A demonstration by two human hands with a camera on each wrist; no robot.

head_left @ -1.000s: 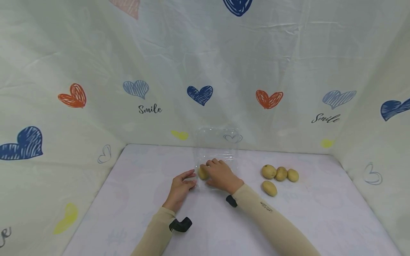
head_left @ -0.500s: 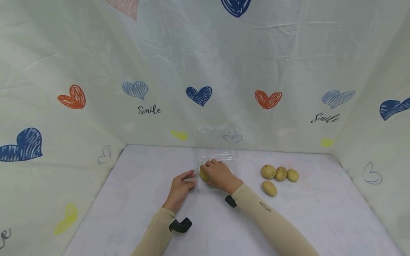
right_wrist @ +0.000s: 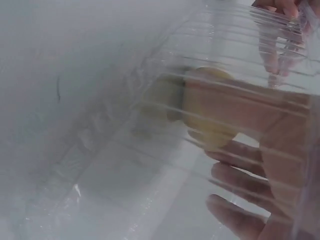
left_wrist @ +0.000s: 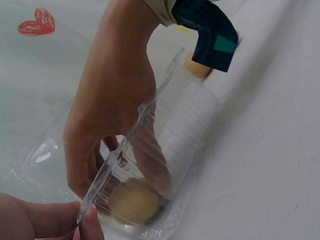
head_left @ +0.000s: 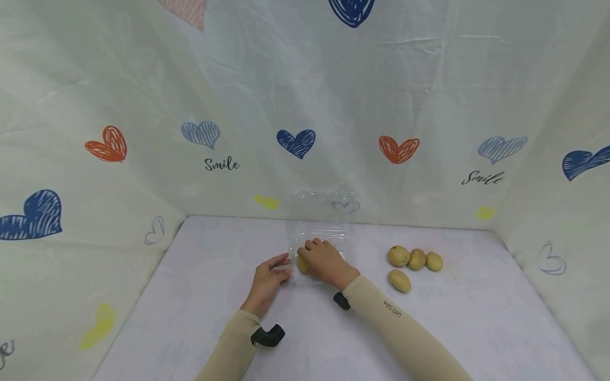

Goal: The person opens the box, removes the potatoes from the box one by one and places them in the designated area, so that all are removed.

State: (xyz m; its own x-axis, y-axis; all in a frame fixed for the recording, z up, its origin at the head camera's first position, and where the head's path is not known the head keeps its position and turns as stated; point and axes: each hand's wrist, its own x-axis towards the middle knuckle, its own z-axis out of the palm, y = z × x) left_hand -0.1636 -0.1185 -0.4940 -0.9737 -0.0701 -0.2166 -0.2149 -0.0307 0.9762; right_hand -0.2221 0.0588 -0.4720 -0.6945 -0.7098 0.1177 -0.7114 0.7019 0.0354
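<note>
A clear plastic clamshell container [head_left: 321, 230] stands on the table with its lid raised at the back. My left hand [head_left: 266, 286] is at its left side; in the left wrist view, the thumb and a finger [left_wrist: 92, 225] pinch the rim. My right hand [head_left: 328, 263] reaches inside the container and grips a yellowish potato [head_left: 303, 264] near the left wall. Through the ribbed plastic in the right wrist view, the potato [right_wrist: 212, 117] shows between thumb and fingers, low in the container. The right palm hides part of the container's floor in the head view.
To the right of the container lie several loose potatoes: a row including a middle potato [head_left: 416, 259], with one potato [head_left: 399, 281] nearer me. A white table cloth [head_left: 190, 301] covers the surface. Behind it hangs a white curtain [head_left: 248, 190] printed with hearts.
Inside the container, the right hand has brought the potato slightly toward me. The left hand stays at the rim, and the loose potatoes lie as before.
</note>
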